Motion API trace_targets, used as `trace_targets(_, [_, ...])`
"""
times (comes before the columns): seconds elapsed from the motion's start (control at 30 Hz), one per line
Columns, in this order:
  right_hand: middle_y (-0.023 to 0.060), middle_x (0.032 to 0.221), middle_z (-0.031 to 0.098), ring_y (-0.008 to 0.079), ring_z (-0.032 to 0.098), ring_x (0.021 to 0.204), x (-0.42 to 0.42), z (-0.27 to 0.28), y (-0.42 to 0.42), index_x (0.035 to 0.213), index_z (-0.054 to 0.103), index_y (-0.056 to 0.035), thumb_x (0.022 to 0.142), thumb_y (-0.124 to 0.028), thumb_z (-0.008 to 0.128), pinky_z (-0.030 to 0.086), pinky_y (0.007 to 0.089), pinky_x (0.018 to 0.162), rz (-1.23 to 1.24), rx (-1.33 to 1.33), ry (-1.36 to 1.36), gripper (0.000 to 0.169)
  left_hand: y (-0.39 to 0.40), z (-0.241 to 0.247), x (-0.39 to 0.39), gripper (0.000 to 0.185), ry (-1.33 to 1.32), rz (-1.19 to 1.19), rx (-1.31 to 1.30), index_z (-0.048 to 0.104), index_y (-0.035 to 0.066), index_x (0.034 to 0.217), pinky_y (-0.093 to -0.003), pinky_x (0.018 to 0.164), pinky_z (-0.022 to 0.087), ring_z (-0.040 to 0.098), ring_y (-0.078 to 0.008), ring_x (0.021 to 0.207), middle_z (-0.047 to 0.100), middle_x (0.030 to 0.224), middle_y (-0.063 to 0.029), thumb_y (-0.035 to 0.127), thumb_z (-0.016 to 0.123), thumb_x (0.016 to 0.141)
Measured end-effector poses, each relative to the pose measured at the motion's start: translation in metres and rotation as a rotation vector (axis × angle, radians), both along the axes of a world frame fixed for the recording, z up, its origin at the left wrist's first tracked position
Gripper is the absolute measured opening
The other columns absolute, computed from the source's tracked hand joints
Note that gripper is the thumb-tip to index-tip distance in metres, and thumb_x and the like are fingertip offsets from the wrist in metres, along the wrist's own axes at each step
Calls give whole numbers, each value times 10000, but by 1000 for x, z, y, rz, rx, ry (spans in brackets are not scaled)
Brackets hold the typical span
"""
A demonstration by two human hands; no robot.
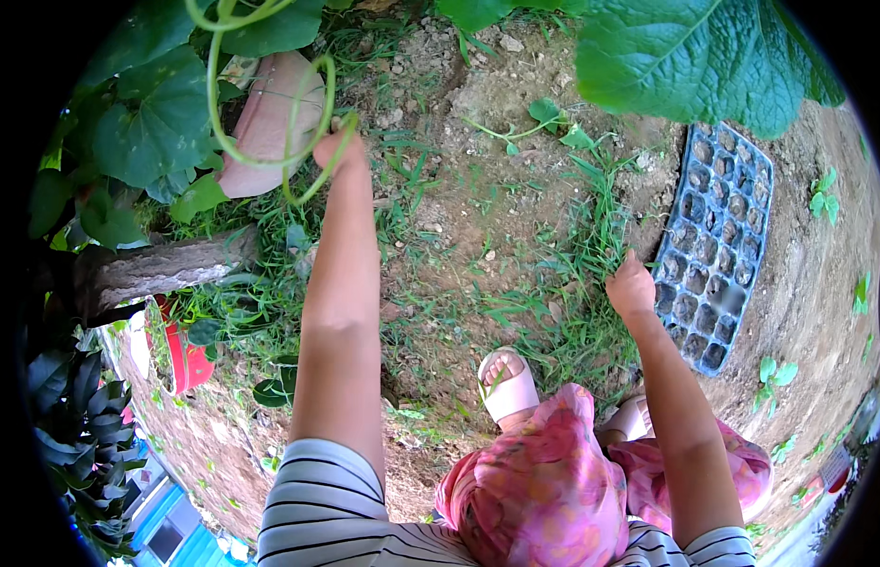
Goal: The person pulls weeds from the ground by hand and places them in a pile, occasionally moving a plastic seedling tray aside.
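Observation:
My left hand (342,147) is stretched far forward at the right edge of a pinkish slab (270,135). Looping green vine tendrils (292,159) cross in front of it, and its fingers are partly hidden. My right hand (631,287) is low at a strip of green grass (599,227), its fingers curled in at the blades. Just right of that hand lies a black plastic seedling tray (708,251), its many cells holding dry soil. Between my hands is bare soil (440,234) with scattered weeds.
Broad vine leaves (684,60) hang over the top right, with more leaves (156,117) at left. A weathered log (170,266) and a red pot (188,354) are at left. My sandalled foot (509,386) is below. Small seedlings (772,375) grow right of the tray.

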State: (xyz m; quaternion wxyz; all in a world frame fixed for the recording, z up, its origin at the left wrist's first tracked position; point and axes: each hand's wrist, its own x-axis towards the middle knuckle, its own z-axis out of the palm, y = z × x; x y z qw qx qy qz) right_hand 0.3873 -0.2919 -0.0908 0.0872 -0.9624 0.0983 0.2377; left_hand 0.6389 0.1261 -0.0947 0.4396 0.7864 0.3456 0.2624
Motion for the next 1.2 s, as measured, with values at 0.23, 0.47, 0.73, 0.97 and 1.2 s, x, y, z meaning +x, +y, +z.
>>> trace_targets(0.23, [192, 877, 605, 327, 609, 808, 0, 4, 1, 1066, 444, 31, 724, -177, 609, 503, 384, 728, 48, 51, -65, 433, 17, 18, -53, 176, -18, 71, 375, 528, -25, 883, -337, 597, 425, 531, -202, 628, 564, 723, -121, 137, 577, 833])
trace_targets(0.47, [189, 868, 600, 321, 615, 799, -3, 3, -9, 1074, 420, 31, 719, -186, 630, 511, 385, 704, 8, 2, -27, 467, -13, 88, -139, 176, 88, -177, -6, 517, -6, 950, -254, 594, 408, 480, -100, 658, 545, 801, -69, 154, 532, 879])
trace_targets(0.73, [179, 881, 593, 294, 622, 780, 1, 5, 2, 1127, 402, 47, 745, -214, 616, 518, 358, 677, 69, -5, -8, 510, -33, 22, -26, 404, -23, -372, 511, 492, -36, 1038, -400, 834, 408, 521, -273, 954, 530, 1003, -170, 261, 627, 799])
trace_targets(0.97, [165, 906, 586, 280, 630, 781, 2, 4, 0, 1211, 386, 53, 764, -255, 603, 526, 336, 638, 110, -142, 105, 584, -96, -14, 96, 483, 540, -265, -844, 430, 78, 1120, -310, 453, 385, 494, -169, 565, 501, 858, -109, 337, 660, 783])
trace_targets(1.2, [183, 939, 586, 305, 617, 835, 7, 12, 9, 1198, 417, 45, 745, -179, 597, 513, 368, 711, -4, 22, 88, 536, -36, -56, 98, 180, -24, -459, -1142, 465, 112, 922, -246, 360, 193, 262, -100, 413, 305, 572, -2, 292, 461, 926])
